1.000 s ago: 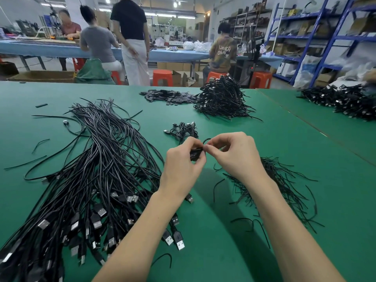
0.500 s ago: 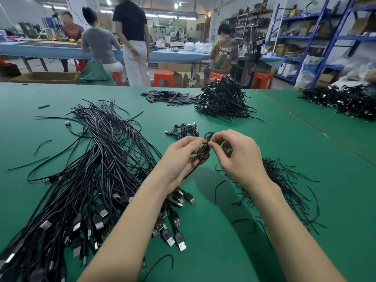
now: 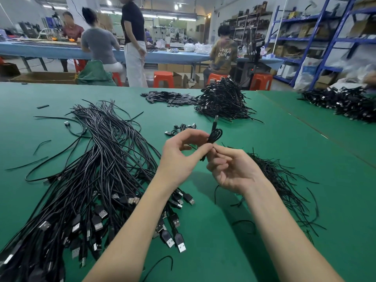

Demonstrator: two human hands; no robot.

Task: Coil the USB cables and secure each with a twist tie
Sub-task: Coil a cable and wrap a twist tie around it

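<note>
A small coiled black USB cable [image 3: 214,136] stands upright above the green table, its loops bunched into a narrow oval with one plug end pointing up. A big sheaf of uncoiled USB cables [image 3: 97,169] fans across the table's left side, silver-tipped plugs toward the near edge. A loose heap of thin black twist ties [image 3: 284,186] lies right of centre. A mound of finished coils [image 3: 222,100] sits farther back
</note>
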